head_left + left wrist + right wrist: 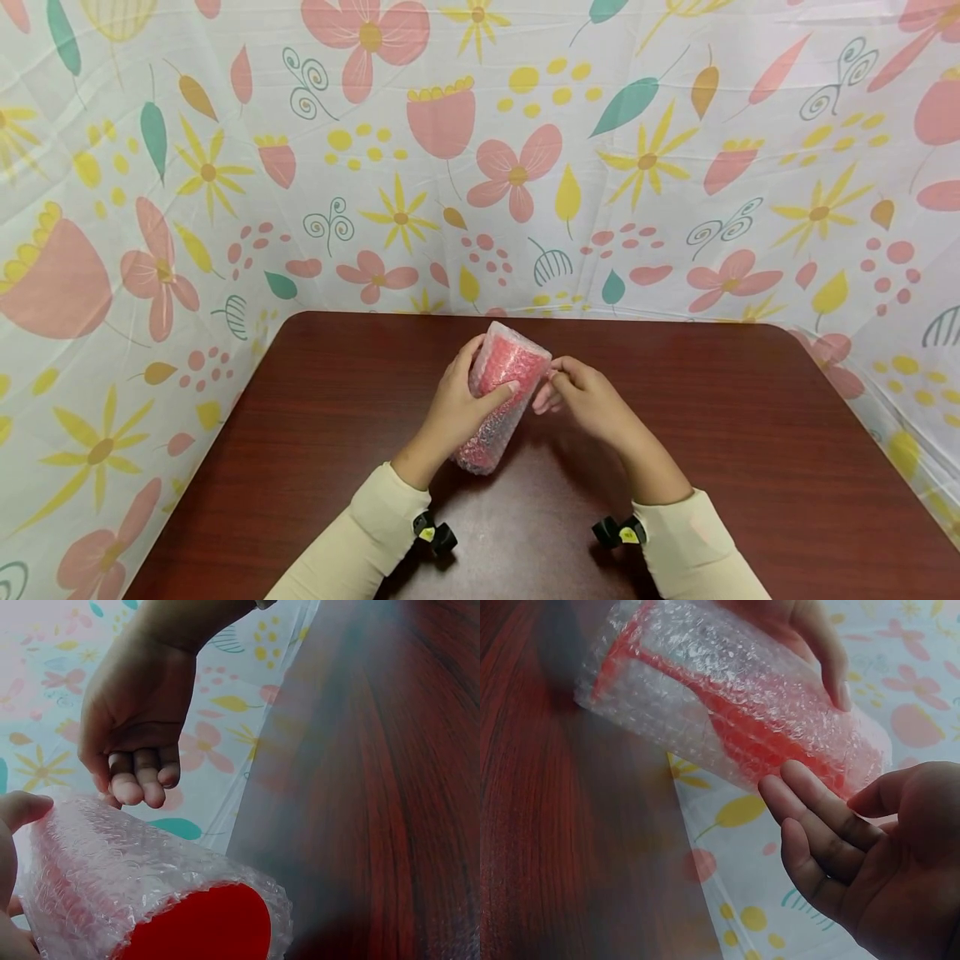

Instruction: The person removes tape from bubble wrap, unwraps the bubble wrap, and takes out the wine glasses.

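Observation:
A red stemmed goblet (754, 739) shows through a sleeve of clear bubble wrap (498, 417); its stem and foot are visible in the right wrist view. The package tilts above the table, its upper end leaning away to the left. My left hand (453, 404) grips it from the left side, thumb across the front. On the other side, my right hand (592, 400) is at the upper right edge of the wrap, thumb and forefinger pinching it, while the other fingers (817, 817) extend loosely below. The forefinger's tip is mostly hidden.
Beneath the hands lies a dark reddish-brown wooden table (337, 400) with rounded far corners. A white cloth (450, 233) printed with flowers and leaves hangs behind the table and along both sides. Small black devices (618, 532) are strapped at both wrists.

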A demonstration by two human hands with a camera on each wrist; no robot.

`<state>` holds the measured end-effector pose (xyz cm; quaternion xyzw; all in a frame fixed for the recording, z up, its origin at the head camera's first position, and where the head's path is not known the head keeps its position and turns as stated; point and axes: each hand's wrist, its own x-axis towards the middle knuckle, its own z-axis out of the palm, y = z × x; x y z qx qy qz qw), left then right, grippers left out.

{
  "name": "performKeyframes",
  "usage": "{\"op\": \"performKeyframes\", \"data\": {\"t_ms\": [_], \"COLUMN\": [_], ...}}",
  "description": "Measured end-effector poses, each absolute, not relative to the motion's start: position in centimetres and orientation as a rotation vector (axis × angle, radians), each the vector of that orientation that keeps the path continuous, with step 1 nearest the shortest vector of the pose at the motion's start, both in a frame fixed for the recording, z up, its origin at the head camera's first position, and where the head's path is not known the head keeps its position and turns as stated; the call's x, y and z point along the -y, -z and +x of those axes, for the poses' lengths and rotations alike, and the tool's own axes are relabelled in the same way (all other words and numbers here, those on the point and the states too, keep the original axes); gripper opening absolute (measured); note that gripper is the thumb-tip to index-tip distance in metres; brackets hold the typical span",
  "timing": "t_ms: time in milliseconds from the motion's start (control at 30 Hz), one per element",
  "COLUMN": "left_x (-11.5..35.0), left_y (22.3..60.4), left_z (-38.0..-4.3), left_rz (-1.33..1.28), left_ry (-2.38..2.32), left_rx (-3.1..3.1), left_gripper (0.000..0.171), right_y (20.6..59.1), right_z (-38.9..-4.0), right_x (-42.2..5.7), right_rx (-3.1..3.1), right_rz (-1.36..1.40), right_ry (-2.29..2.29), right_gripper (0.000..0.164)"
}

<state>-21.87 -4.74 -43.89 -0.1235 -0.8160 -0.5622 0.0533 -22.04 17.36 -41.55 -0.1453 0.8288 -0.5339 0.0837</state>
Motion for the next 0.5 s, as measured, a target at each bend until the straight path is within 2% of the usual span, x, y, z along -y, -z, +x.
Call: {"op": "performKeyframes", "data": {"t_ms": [500], "left_x": [4.66], "left_y": [43.95], "left_z": [-21.87], "left_rz": [-0.303], "left_ry": [1.636], "left_rx": [2.486], "left_gripper": [0.083], "right_y": [41.63], "right_z": [-22.07], "right_x": [-17.47], "right_rx": [-2.463], "right_rz": [-0.480], "right_ry": [1.570], "right_gripper": [0.030]}}
